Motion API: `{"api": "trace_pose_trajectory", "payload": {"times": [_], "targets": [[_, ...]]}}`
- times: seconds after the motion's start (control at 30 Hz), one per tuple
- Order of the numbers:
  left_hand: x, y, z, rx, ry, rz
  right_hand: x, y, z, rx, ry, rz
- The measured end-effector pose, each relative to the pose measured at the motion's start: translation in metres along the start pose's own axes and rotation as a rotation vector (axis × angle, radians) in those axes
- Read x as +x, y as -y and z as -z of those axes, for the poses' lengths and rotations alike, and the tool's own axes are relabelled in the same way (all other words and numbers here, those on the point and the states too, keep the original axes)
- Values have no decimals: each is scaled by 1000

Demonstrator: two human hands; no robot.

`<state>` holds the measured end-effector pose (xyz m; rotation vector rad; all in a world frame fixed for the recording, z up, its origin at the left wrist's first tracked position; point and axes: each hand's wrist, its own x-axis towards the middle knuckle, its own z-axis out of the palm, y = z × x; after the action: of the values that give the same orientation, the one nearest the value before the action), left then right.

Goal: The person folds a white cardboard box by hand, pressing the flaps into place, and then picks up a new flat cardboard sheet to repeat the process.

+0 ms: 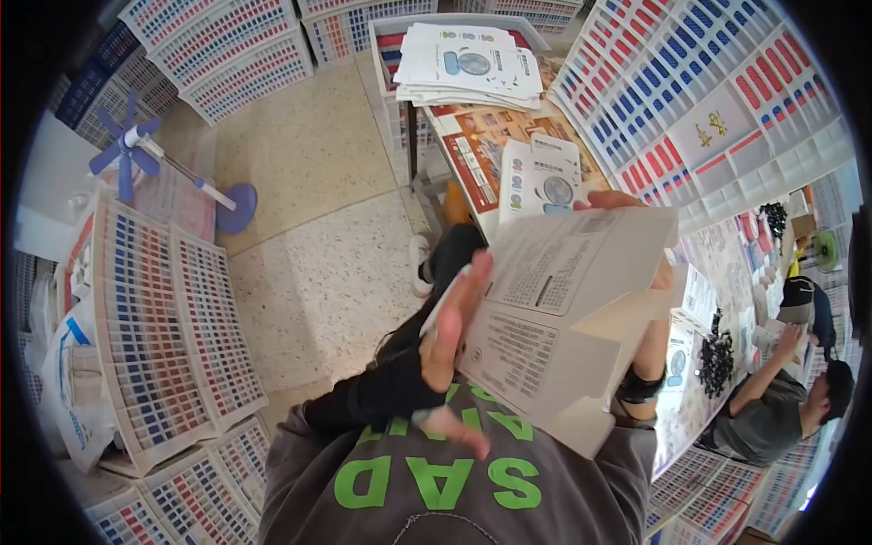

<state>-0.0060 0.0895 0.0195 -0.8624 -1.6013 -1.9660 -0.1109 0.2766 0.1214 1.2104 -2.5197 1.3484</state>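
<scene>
A white printed carton (536,318) is tilted in front of my chest, with flaps (618,336) standing out at its right end. My right hand (613,200) holds it from the far right side; its fingertips show over the top edge and the rest is hidden behind the card. Along the carton's left edge is my left hand (445,336), its fingers stretched out and the thumb apart. It is slightly blurred, and I cannot tell how firmly it touches the card. Just beyond, flat printed cartons (554,173) lie on the table (472,163).
A stack of flat cartons (468,64) rests on a crate at the table's far end. White slatted crates (699,100) stand at right and crates (154,318) at left. A purple fan (136,150) stands on the floor. Black small parts (717,354) lie at right, near another person (772,409).
</scene>
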Motion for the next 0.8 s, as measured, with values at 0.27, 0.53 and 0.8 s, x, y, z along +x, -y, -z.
{"api": "trace_pose_trajectory", "payload": {"times": [0.27, 0.53, 0.8], "targets": [[29, 67, 45, 432, 103, -77, -17, 4, -11, 146, -136, -14], [33, 41, 44, 219, -354, 207, -40, -17, -50, 574, -491, 60], [8, 60, 50, 209, -593, 340, -58, -44, -58, 226, -362, -236]]}}
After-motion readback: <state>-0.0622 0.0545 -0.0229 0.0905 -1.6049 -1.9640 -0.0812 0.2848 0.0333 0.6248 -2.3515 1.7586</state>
